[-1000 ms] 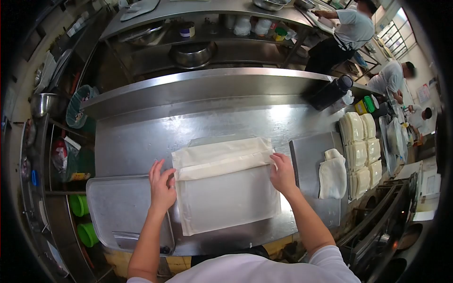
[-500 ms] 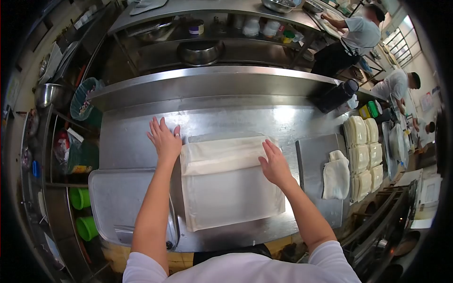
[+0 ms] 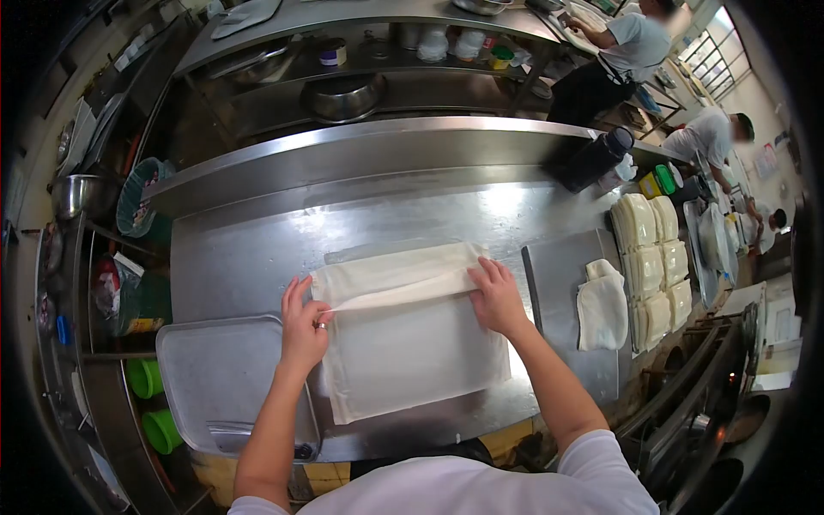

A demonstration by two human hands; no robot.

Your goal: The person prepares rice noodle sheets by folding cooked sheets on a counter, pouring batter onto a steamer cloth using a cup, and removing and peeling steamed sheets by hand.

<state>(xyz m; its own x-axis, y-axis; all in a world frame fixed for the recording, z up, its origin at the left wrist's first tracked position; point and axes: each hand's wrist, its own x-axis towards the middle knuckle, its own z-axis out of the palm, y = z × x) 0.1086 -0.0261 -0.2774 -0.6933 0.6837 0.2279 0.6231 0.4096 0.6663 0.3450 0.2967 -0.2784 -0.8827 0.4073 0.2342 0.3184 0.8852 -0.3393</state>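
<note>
A thin cream-coloured sheet (image 3: 403,360), cloth or dough I cannot tell, lies on the steel table in a rough rectangle. Across its upper part runs a raised fold (image 3: 403,290). My left hand (image 3: 305,322), with a ring on one finger, pinches the fold's left end. At the fold's right end, the fingers of my right hand (image 3: 498,296) close on the sheet's edge. A greyish strip of some flat piece shows beneath the sheet's far edge.
A metal tray (image 3: 227,378) lies at left. On the right are a grey board (image 3: 562,300), a folded cream piece (image 3: 602,307) and several wrapped pale stacks (image 3: 657,266). A black bottle (image 3: 601,159) stands by the raised back edge. Co-workers (image 3: 635,51) stand beyond, at upper right.
My left hand has come down from the bare table onto the fold and closed on it. My right hand has closed at the other end. The fold is now lifted and narrower.
</note>
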